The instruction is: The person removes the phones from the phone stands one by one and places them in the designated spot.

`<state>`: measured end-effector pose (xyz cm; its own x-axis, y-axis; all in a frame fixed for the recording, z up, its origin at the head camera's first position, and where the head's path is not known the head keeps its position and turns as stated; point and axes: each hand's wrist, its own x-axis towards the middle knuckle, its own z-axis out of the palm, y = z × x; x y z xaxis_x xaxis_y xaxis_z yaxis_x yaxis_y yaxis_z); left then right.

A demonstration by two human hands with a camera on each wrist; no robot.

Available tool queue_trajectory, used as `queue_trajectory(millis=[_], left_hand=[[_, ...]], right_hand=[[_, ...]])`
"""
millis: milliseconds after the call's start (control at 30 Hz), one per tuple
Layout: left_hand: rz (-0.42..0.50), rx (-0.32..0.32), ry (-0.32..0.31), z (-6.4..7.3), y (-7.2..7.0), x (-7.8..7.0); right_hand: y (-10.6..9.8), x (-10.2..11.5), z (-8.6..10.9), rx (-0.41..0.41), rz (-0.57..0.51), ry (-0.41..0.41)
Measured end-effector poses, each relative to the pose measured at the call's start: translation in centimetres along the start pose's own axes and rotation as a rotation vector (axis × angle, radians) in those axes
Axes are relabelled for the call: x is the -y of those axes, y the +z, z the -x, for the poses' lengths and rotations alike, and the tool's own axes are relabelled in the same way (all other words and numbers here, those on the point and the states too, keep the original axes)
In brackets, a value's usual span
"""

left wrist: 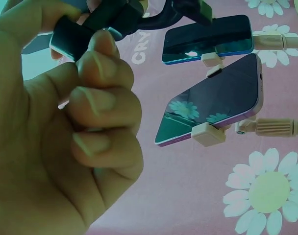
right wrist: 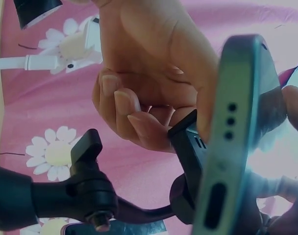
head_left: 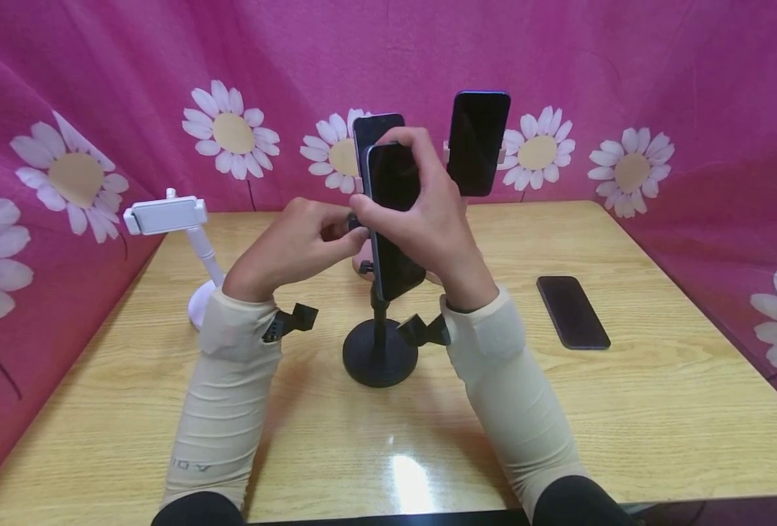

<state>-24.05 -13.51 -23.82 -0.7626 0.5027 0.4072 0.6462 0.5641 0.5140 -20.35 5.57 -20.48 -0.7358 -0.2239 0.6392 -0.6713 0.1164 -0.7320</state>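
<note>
My right hand [head_left: 437, 219] grips a smartphone [head_left: 396, 267] by its edges, fingers over the top and thumb at the left side. The phone stands upright at a black phone stand [head_left: 380, 354] with a round base. In the right wrist view, the phone [right wrist: 227, 127] shows its port end beside the stand's black clamp [right wrist: 188, 152]. With curled fingers, my left hand [head_left: 296, 241] pinches one end of this clamp [left wrist: 70, 39] left of the phone. Whether the phone is seated in the clamp is hidden.
Behind, two phones [head_left: 479, 142] [left wrist: 212, 103] sit in pale pink holders. A white phone stand [head_left: 167, 215] stands at the left, and another phone [head_left: 572, 313] lies on the wooden table [head_left: 323, 431] at the right. Pink flowered cloth [head_left: 132, 44] encloses the table.
</note>
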Motion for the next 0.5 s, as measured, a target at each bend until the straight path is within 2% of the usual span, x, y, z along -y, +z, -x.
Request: queue_trajectory(millis=[233,400,500], left_hand=[[0.008,0.034,0.014,0.0,0.2,0.1],[0.02,0.05,0.016,-0.1,0.1,0.1],[0.022,0.055,0.011,0.0,0.0,0.1]], right_hand=[[0.0,-1.4,-0.3,-0.015,0.057,-0.014],[0.2,-3.3,-0.9,-0.042,0.123,-0.087],[0.5,-3.8,-1.0,-0.058,0.15,-0.14]])
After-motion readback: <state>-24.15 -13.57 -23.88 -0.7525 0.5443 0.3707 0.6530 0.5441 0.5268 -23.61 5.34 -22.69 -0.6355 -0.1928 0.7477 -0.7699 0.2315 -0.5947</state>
